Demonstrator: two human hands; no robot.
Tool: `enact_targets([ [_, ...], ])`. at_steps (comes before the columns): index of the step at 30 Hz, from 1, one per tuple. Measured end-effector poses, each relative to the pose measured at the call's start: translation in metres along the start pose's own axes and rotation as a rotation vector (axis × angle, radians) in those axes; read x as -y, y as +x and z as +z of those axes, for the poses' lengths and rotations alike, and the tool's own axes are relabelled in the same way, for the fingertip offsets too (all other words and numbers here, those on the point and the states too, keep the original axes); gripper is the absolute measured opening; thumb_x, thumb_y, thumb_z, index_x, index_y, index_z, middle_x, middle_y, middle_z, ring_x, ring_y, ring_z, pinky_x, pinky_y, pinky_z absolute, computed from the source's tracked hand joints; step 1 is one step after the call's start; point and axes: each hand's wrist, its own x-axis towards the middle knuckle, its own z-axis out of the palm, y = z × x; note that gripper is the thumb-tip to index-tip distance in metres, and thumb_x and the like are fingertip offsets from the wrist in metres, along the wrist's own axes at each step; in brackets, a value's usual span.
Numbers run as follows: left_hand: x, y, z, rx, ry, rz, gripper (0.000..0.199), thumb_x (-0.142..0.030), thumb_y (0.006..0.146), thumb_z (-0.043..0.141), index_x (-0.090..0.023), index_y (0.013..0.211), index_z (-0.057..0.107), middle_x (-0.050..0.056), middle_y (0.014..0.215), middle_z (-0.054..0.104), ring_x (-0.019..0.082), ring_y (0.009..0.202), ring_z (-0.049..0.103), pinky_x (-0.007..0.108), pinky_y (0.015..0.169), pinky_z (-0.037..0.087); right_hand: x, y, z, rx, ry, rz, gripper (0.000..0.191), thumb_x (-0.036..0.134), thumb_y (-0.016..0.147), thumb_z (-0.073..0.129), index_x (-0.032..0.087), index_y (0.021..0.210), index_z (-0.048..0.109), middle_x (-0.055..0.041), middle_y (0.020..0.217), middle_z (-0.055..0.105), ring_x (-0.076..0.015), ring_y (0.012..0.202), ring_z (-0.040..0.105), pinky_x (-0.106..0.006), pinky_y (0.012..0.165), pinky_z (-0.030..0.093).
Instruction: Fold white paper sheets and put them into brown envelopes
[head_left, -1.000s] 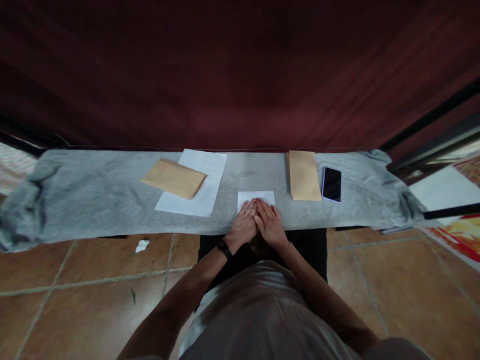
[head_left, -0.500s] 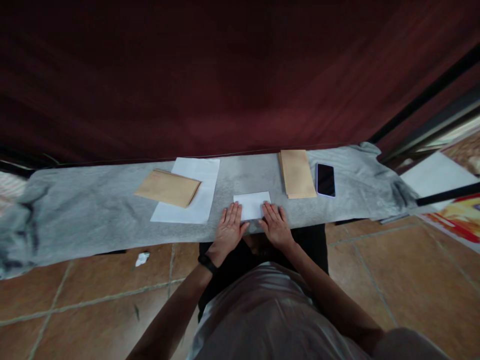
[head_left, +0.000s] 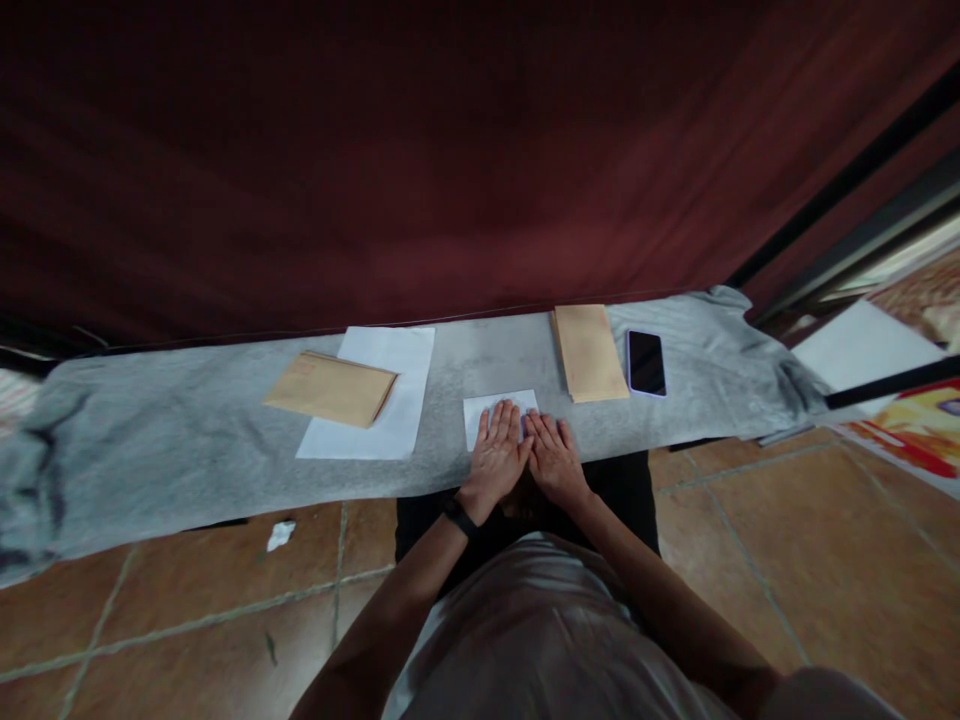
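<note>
A small white sheet of paper, seemingly folded (head_left: 475, 408), lies on the grey cloth in front of me. My left hand (head_left: 496, 455) rests flat on its middle, fingers stretched out, with a dark band on the wrist. At the paper's right edge is my right hand (head_left: 556, 462), also flat, its fingertips on the corner. The two thumbs meet or nearly meet. Both palms cover the lower part of the paper.
Brown envelopes (head_left: 330, 388) lie over larger white sheets (head_left: 401, 360) on the left. To the right are another stack of brown envelopes (head_left: 591, 355) and a phone (head_left: 646, 363). The grey cloth (head_left: 187, 420) covers a narrow bench before a dark red panel (head_left: 465, 180).
My left hand has slid right, from the paper's left edge to its middle, beside my right hand. The right hand has stayed near the right edge.
</note>
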Motion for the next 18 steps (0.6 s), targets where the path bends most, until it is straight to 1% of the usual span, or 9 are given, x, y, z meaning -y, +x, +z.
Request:
enact_targets([
  [4, 0.003, 0.004, 0.01, 0.019, -0.009, -0.015, 0.062, -0.041, 0.105, 0.029, -0.006, 0.156, 0.031, 0.016, 0.163, 0.032, 0.026, 0.155, 0.02, 0.052, 0.127, 0.018, -0.001, 0.001, 0.0, 0.008, 0.016, -0.005, 0.052, 0.024, 0.105, 0.031, 0.013, 0.155, 0.038, -0.0126, 0.158, 0.042, -0.0269, 0.149, 0.033, -0.053, 0.123, 0.02],
  [8, 0.011, 0.002, 0.009, 0.013, -0.01, -0.029, 0.061, -0.041, 0.106, 0.026, -0.006, 0.155, 0.033, 0.015, 0.163, 0.032, 0.025, 0.155, 0.02, 0.051, 0.127, 0.019, -0.001, 0.009, 0.0, -0.022, 0.065, 0.0, 0.05, 0.026, 0.105, 0.032, 0.013, 0.152, 0.045, -0.0124, 0.155, 0.047, -0.0272, 0.148, 0.035, -0.054, 0.124, 0.02],
  [10, 0.013, 0.002, 0.006, 0.004, -0.019, -0.036, 0.059, -0.038, 0.106, 0.024, -0.006, 0.155, 0.033, 0.015, 0.162, 0.034, 0.024, 0.154, 0.023, 0.049, 0.127, 0.022, 0.0, 0.018, -0.001, -0.03, 0.084, -0.013, 0.051, 0.026, 0.104, 0.032, 0.016, 0.153, 0.044, -0.011, 0.156, 0.046, -0.0266, 0.148, 0.036, -0.054, 0.124, 0.019],
  [13, 0.016, 0.003, 0.001, -0.037, -0.039, -0.04, 0.06, -0.038, 0.106, 0.023, -0.007, 0.157, 0.03, 0.016, 0.161, 0.036, 0.024, 0.153, 0.027, 0.049, 0.125, 0.025, 0.004, 0.033, 0.0, -0.016, 0.083, -0.042, 0.053, 0.024, 0.103, 0.032, 0.019, 0.156, 0.037, -0.0084, 0.159, 0.042, -0.0257, 0.149, 0.034, -0.054, 0.125, 0.016],
  [15, 0.018, 0.004, 0.001, -0.058, -0.038, -0.054, 0.06, -0.04, 0.106, 0.023, -0.008, 0.158, 0.029, 0.017, 0.16, 0.038, 0.025, 0.152, 0.028, 0.05, 0.125, 0.026, 0.005, 0.041, 0.002, 0.002, 0.072, -0.06, 0.055, 0.024, 0.103, 0.034, 0.018, 0.157, 0.035, -0.0086, 0.16, 0.04, -0.0258, 0.15, 0.032, -0.054, 0.125, 0.015],
  [18, 0.021, 0.005, 0.003, -0.058, -0.004, -0.095, 0.063, -0.045, 0.105, 0.027, -0.009, 0.157, 0.03, 0.018, 0.159, 0.039, 0.027, 0.152, 0.028, 0.052, 0.124, 0.026, 0.005, 0.046, 0.008, 0.028, 0.052, -0.068, 0.054, 0.027, 0.103, 0.036, 0.017, 0.156, 0.036, -0.0106, 0.159, 0.041, -0.0276, 0.15, 0.032, -0.057, 0.124, 0.015],
])
